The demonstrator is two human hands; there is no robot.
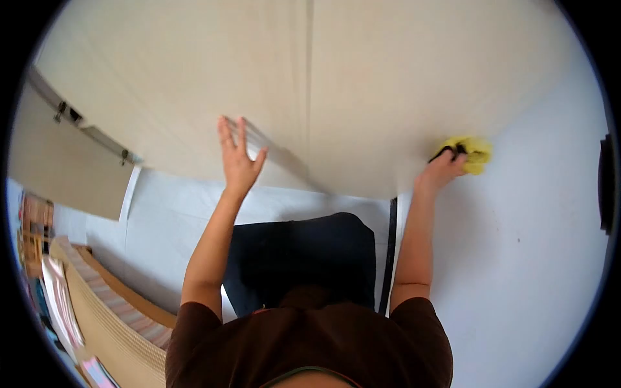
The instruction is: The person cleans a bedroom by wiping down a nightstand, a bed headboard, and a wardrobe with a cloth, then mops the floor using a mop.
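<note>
Yellow cloth (479,154), bunched and showing a black patch, is clenched in the right hand (441,169) at the right of the head view. It sits around where the cream panel (375,77) meets the white wall (537,291); whether it presses on one surface or both, I cannot tell. The left hand (239,168) grasps nothing: its fingers are spread before the panel, left of the vertical seam (308,84), and a shadow falls beside it (actual contact at the fingertips is unclear).

As I judge it, the loosely gathered cloth could slip or unfold if the grip on it slackened, since much of it sticks out beyond the fingers. Its edge might also snag in the corner. Should the left hand bear weight on the panel, a flat face like that offers nothing to grip, and the palm could slide.

Low at the right, a black strip (391,252) runs along the foot of the wall, close by the person's dark trousers (310,258). Over on the left, a second panel (71,161) with metal fittings (124,156) stands in the way of reaching farther that side, and a striped cover (132,309) lies behind it, lower down.
</note>
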